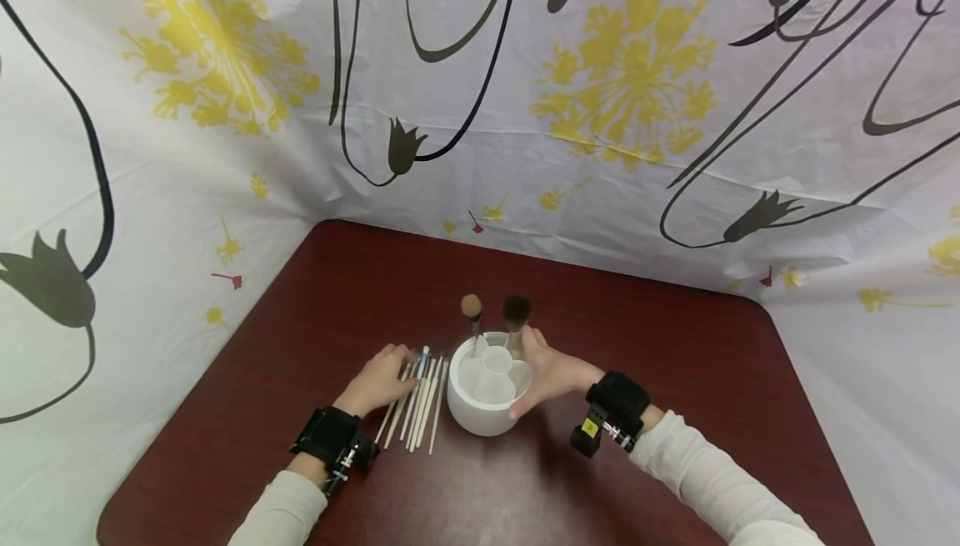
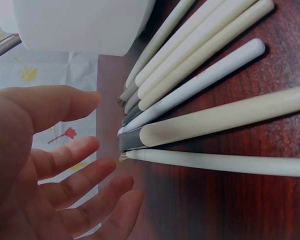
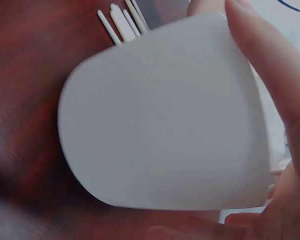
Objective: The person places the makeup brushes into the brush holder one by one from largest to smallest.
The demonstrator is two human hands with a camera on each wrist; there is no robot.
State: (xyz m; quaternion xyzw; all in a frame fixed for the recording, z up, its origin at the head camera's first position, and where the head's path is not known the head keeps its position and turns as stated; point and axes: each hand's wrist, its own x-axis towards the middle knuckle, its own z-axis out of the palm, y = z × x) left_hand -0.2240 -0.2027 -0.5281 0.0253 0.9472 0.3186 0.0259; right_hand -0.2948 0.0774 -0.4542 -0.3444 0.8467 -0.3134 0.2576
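"What could be going wrong for us here?"

"Two things, we're judging. The loose brushes (image 2: 195, 86) are lying side by side on the table (image 1: 660, 329), bristle ends bunching together, so in picking one we might be dragging or rolling its neighbours. And the white cup (image 1: 480, 418) is standing on the table just right of them, so an uneven squeeze could be tipping it."

"Taking anything with it?"

"Probably the tan-headed brush (image 1: 471, 307) and the dark-headed brush (image 1: 517, 312), which are standing in it."

"How are our fingers sitting?"

"On our left hand (image 1: 378, 380), the thumb is standing apart and the fingers are bending loosely, with nothing between them that we're seeing. They're lying close by the bristle ends; whether they're touching, we cannot tell."

"And our right hand (image 1: 553, 371)?"

"It's gripping the cup, thumb on the near side, fingers curving round the far side. The dark-headed brush is standing right beside those fingers, so by shifting our grip we might be knocking it askew."
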